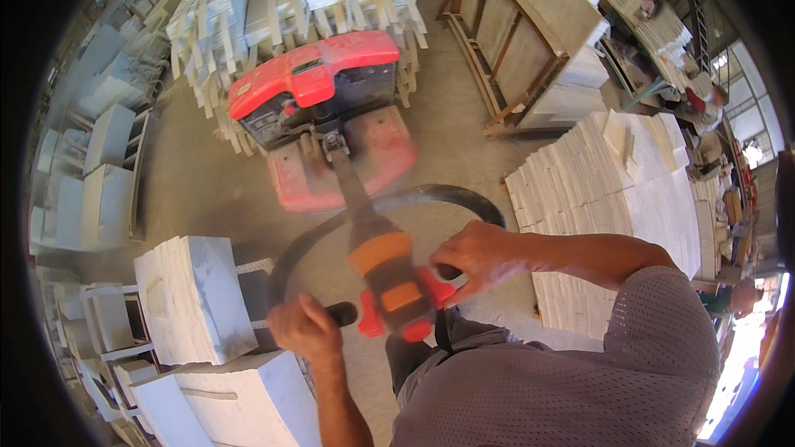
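A red powered pallet truck (319, 103) stands ahead of me on the concrete floor, its forks under a pallet of stacked pale stone tiles (290, 0). Its long tiller (352, 190) slopes back toward me and ends in an orange and red control head (393, 290) with a black loop handle (431, 194). My left hand (305, 327) is closed around the left black grip. My right hand (474, 258) wraps the right grip beside the red control paddle. Both forearms come in from below.
White stone slabs (195, 298) stand stacked close on my left. A large block of white tiles (613, 199) rises at the right. A wooden rack with slabs (522, 50) leans at the back right. More slabs (91, 174) line the far left. Another person (745, 294) is at the right edge.
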The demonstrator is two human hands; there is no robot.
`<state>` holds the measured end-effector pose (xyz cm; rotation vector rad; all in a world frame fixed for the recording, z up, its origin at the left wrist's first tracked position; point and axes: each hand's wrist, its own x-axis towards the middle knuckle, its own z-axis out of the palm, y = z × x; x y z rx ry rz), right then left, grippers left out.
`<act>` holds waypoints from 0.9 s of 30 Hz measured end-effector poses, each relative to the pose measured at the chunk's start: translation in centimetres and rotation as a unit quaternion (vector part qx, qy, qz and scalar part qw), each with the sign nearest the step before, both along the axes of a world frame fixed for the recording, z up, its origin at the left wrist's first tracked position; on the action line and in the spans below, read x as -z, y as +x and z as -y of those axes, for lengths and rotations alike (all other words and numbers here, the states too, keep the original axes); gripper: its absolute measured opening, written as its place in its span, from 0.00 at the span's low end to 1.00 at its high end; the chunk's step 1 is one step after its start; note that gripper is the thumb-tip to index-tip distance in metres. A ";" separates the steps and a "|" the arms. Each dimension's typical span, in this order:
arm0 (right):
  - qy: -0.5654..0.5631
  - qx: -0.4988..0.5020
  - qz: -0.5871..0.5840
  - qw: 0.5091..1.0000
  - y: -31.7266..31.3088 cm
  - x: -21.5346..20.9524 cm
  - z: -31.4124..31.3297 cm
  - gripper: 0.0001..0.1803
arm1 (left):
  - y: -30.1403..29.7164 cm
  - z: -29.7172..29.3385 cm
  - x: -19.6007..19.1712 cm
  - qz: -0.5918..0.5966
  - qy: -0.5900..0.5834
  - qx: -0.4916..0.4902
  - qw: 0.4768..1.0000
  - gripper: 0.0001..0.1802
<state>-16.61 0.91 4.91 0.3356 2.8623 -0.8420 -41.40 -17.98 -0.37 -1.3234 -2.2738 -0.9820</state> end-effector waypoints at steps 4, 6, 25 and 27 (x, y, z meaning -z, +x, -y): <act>0.012 -0.003 -0.098 0.995 -3.6 0.7 0.8 0.29 | -4.4 0.6 -1.1 -0.005 -0.025 0.018 1.000 0.20; 0.008 -0.002 -0.107 0.994 -3.4 1.1 0.5 0.28 | -4.8 0.8 -1.8 0.025 -0.094 0.067 0.993 0.23; 0.022 -0.038 -0.073 0.996 4.6 3.3 1.2 0.28 | 5.1 2.8 1.6 -0.062 -0.021 -0.016 0.998 0.23; 0.041 -0.022 -0.028 0.999 4.2 4.0 1.2 0.29 | 5.0 2.7 2.2 -0.056 -0.052 -0.006 0.997 0.23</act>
